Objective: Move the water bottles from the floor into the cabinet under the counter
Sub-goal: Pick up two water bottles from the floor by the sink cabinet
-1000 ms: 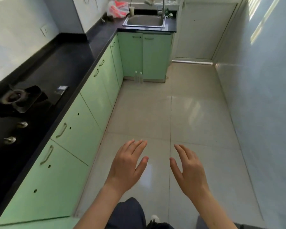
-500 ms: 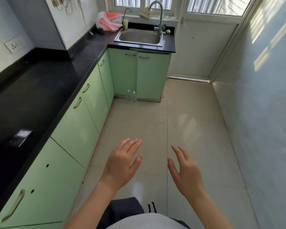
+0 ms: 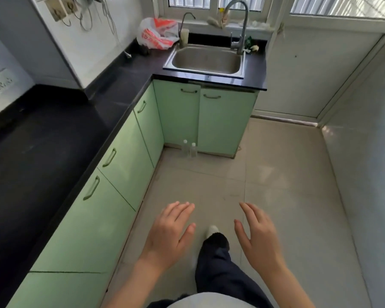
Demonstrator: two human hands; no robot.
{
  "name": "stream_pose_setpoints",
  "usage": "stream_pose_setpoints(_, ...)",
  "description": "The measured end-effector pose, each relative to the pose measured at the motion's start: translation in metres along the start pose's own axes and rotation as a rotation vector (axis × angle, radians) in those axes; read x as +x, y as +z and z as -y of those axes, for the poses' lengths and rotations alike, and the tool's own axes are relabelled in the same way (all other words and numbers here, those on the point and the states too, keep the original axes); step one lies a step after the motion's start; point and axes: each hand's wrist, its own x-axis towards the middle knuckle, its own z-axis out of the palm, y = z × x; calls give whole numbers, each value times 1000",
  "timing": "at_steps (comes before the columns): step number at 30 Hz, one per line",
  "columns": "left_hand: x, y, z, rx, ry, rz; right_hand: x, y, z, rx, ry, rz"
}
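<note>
Two clear water bottles [image 3: 189, 149] with white caps stand upright side by side on the floor, against the foot of the green cabinet [image 3: 205, 121] under the sink. Both of its doors are closed. My left hand [image 3: 168, 234] and my right hand [image 3: 259, 237] hover low in the foreground, palms down, fingers spread and holding nothing. Both hands are well short of the bottles.
A black counter [image 3: 53, 134] with green cupboards runs along the left wall. A steel sink [image 3: 206, 61] sits at the far end, with a plastic bag [image 3: 157, 33] beside it. A white door [image 3: 316, 72] stands at right. My leg and shoe [image 3: 213, 238] step forward on the beige tiled floor [image 3: 287, 185].
The view has advanced along the kitchen toward the sink cabinet, so the bottles appear nearer. My hands have stayed open in front of me, and a leg has swung forward.
</note>
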Motion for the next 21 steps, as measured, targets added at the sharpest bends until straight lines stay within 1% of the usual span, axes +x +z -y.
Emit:
stream_pose_setpoints(4,102,4,22,0,-56,24,117,5,-26,13,-27,35)
stream_pose_setpoints(8,204,-11,41,3,-74,-31,228,2,-38,12,-97,50)
stream_pose_setpoints(11,265,-22,66,9,-101,-77,296,8,-42,18,-132,46)
stream_pose_setpoints(15,321,-20,110,-4,-121,-72,365,31,-45,24,-149,43)
stream_pose_setpoints(18,353,-7,149,-14,-138,-25,402,61,-46,20,-118,51)
stream_pose_setpoints(21,384,6,191,-19,-112,30,435,95,-40,10,-63,78)
